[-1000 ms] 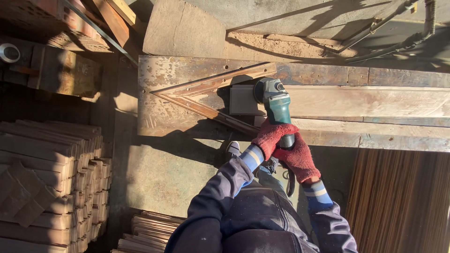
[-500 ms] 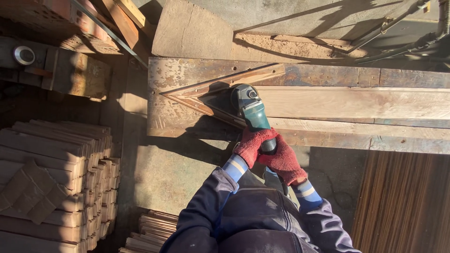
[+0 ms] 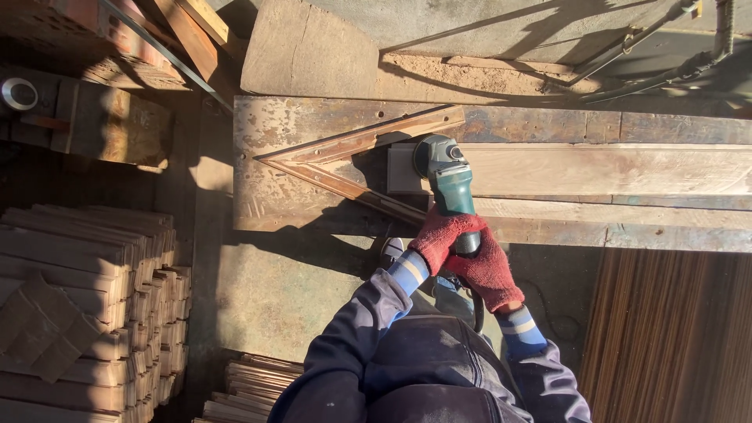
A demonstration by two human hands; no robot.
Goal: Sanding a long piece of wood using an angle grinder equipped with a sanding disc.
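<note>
Both my hands wear red knitted gloves and grip the handle of a green and grey angle grinder (image 3: 446, 176). My left hand (image 3: 439, 235) wraps the handle nearer the tool's head, and my right hand (image 3: 487, 270) holds it further back, by the cable. The grinder's head rests on the left end of a long pale wooden plank (image 3: 611, 168). The plank lies on a worn workbench (image 3: 266, 188), its end set into the corner of a V-shaped wooden stop (image 3: 345, 145).
Stacks of short wooden slats (image 3: 86, 298) stand at the left, with more (image 3: 251, 388) near my feet. A ribbed pile of boards (image 3: 674, 329) lies at the lower right. Pipes (image 3: 666, 47) and a concrete slab (image 3: 305, 51) sit behind the bench.
The grinder moved left toward the V-shaped stop, then back right along the plank's end. Both hands stayed on the handle.
</note>
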